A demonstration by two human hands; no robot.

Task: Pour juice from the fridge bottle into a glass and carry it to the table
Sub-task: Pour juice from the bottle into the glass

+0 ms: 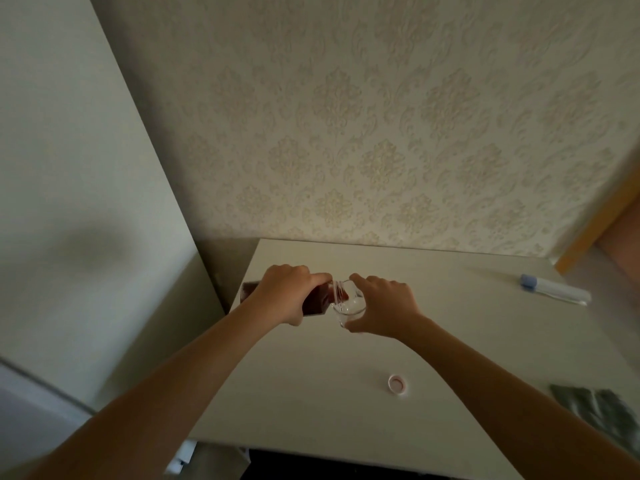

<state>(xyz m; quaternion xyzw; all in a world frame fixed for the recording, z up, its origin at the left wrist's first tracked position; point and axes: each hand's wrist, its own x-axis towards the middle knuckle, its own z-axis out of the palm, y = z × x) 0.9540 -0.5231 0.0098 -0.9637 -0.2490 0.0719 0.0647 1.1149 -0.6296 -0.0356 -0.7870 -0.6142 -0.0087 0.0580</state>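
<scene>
Dark red juice sits in the bottle (313, 301), tipped by your left hand (289, 294) onto the glass (348, 304), which your right hand (382, 306) grips on the table (450, 341). Cap (397, 383) off, glass looks nearly empty; pouring and carrying remain.

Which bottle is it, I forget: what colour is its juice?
Dark red, seen through the bottle in the head view.
</scene>
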